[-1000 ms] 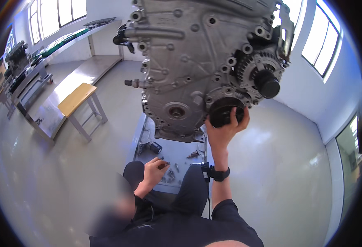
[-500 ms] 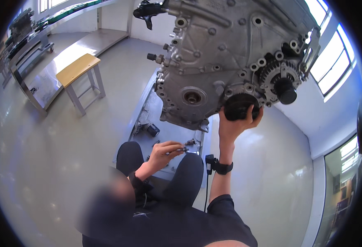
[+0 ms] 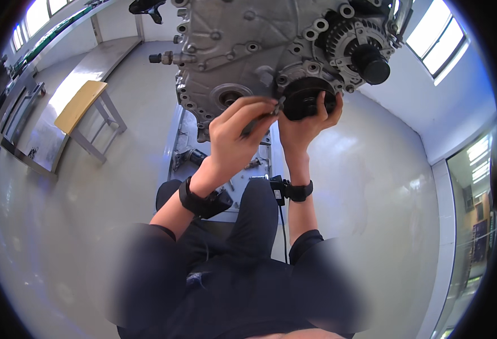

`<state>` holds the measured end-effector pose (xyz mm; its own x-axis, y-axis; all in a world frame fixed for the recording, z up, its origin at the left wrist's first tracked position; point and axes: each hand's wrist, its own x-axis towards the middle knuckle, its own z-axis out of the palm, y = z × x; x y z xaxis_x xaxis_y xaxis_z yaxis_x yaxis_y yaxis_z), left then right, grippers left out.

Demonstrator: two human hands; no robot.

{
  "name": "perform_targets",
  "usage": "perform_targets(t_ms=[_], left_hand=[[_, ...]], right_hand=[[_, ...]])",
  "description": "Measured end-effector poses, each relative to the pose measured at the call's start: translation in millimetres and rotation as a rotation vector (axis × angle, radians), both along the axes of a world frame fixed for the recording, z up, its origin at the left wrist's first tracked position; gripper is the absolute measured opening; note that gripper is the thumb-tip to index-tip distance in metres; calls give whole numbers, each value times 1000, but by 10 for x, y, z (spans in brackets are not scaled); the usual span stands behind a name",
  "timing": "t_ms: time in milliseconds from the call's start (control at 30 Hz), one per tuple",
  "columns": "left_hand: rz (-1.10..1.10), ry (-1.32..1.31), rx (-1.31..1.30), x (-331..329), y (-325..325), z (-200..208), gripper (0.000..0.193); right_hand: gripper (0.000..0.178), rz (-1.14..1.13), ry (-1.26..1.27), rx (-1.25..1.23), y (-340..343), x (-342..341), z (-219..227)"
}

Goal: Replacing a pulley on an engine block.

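Observation:
A grey metal engine block [image 3: 226, 42] fills the top of the view. My right hand [image 3: 302, 133] is closed around the lower edge of a round black pulley [image 3: 304, 100] on the engine's front face, thumb and fingers on either side. Just left of the pulley, my left hand [image 3: 234, 135] is raised in a pinch. Between its fingertips is a small metal bolt [image 3: 279, 106], partly hidden by the fingers. The fingertips are close to the pulley's left rim; whether the bolt touches it I cannot tell. A round opening [image 3: 229, 97] in the cover lies partly behind my left hand.
An alternator [image 3: 361, 53] with a black pulley juts out at the engine's right. Below the engine, a metal tray [image 3: 172, 148] holds a dark cylindrical part [image 3: 192, 157] and several small parts. A wooden-topped stool [image 3: 82, 106] stands at left beside a metal bench [image 3: 116, 56].
My left hand has risen from above the tray to the pulley, carrying the bolt. The right hand keeps its hold on the pulley. The view has shifted, so the engine appears higher and further left.

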<state>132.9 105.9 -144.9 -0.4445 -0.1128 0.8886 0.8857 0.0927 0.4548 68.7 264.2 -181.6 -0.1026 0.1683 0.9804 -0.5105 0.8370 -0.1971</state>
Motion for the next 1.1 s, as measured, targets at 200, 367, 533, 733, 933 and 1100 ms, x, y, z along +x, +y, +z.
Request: perform_targets(t_ms=[200,367,533,733,933,1100], left_hand=[[164,80,-81,-265,230,-28,20],[230,98,-43,-361,362,-121,20],[275,155,-44,-398,404,-98,20],[264,56,-35,-384,396,-49,18],[308,18,-50,-250,421,16,20],[416,92,-106,-396,412,34,17]], right_hand=[[84,-2,-3,-16,-27,28,3],[84,-9,0,-20,-13,-4,-6],[84,-2,10,-66,-41,-28,21],[82,-7,-9,-133,-65,2,37],[83,6,0,-93,-44,52,-12],[82,22,83,-76,-57,-106,-91]])
